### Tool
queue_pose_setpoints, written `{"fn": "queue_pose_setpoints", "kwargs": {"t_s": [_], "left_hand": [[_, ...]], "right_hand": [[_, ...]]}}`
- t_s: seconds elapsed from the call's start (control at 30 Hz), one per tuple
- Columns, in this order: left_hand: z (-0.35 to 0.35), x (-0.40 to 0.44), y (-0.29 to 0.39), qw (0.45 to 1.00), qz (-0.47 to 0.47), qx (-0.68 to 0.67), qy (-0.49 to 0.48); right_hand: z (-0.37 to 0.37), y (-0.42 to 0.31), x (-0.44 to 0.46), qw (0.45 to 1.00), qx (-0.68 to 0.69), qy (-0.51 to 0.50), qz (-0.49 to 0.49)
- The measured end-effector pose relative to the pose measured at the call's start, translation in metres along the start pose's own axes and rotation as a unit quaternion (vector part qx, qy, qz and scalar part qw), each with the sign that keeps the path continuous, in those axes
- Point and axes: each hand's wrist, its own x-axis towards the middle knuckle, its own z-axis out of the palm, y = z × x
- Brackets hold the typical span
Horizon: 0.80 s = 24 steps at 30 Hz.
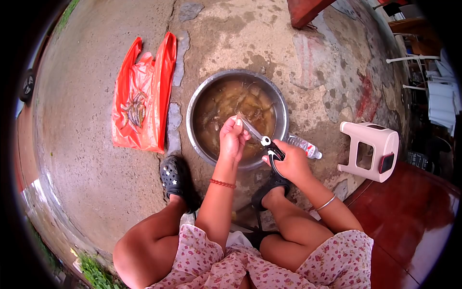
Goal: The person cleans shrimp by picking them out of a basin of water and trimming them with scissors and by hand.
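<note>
My left hand [233, 137] is closed in a pinch on a shrimp [240, 116], most of it hidden by the fingers. My right hand [294, 161] grips a pair of scissors [273, 152] by its black handles. The blades point up and left, touching or very near the shrimp at my left fingertips. Beneath both hands sits a round metal basin [191, 126] of murky brown water, with several shrimp [240, 98] visible in it. To the left, a red plastic bag [164, 82] lies on the ground with several shrimp [135, 111] on it.
A plastic bottle [302, 144] lies against the basin's right side. Farther right, a pink stool [355, 144] rests on its side, with a dark phone-like object [386, 163] on it. My feet in black clogs [174, 174] flank the basin's near side. A red post [304, 10] stands at the top.
</note>
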Motion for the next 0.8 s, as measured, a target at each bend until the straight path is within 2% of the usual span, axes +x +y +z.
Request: {"fn": "queue_pose_setpoints", "kwargs": {"t_s": [0.07,0.17,0.5,0.57,0.6,0.67,0.77,0.8], "left_hand": [[0.003,-0.001,0.002,1.000,-0.004,0.007,-0.004],[0.007,-0.003,0.002,1.000,-0.006,0.020,-0.008],[0.003,-0.002,0.002,0.999,-0.012,0.023,-0.021],[0.002,-0.001,0.001,1.000,-0.012,0.016,-0.021],[0.003,-0.002,0.002,1.000,-0.013,0.002,-0.022],[0.006,-0.004,0.004,1.000,-0.014,-0.012,-0.024],[0.005,-0.004,0.005,0.999,-0.028,-0.022,-0.008],[0.004,-0.003,0.005,0.998,-0.032,-0.038,-0.029]], "right_hand": [[-0.002,-0.003,0.001,0.994,-0.081,0.064,-0.025],[-0.001,0.001,0.004,0.992,-0.088,0.079,-0.054],[0.002,0.008,0.006,0.994,-0.068,0.052,-0.067],[0.004,0.013,0.006,0.999,0.040,-0.016,0.007],[0.005,0.014,0.006,0.999,0.040,-0.016,0.007],[0.006,0.015,0.007,0.963,0.244,-0.077,0.089],[0.003,0.011,0.006,0.973,0.220,-0.051,0.049],[0.001,0.010,0.006,0.973,0.220,-0.051,0.049]]}}
